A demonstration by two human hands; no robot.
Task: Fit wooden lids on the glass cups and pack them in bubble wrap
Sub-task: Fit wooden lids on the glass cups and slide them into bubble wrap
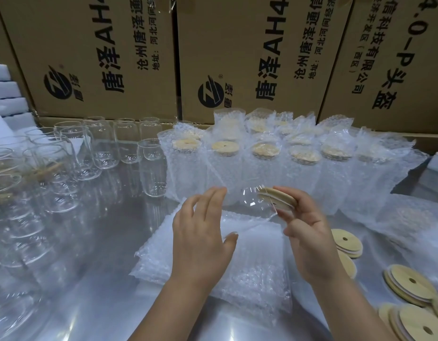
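now my right hand [308, 232] pinches the wooden lid [278, 198] on the tipped glass cup [252, 205], at twelve o'clock over the bubble wrap bags [213, 262]. my left hand [203, 232] is spread wide, holding nothing. the slippery cup could slide out and break.

The shiny metal table [109, 244] carries bare glass cups [152, 167] at left, a row of bubble-wrapped, lidded cups [262, 166] along the back, a stack of flat bubble-wrap bags [249, 267] in the middle, and loose wooden lids [409, 286] (some overlapping) at right.
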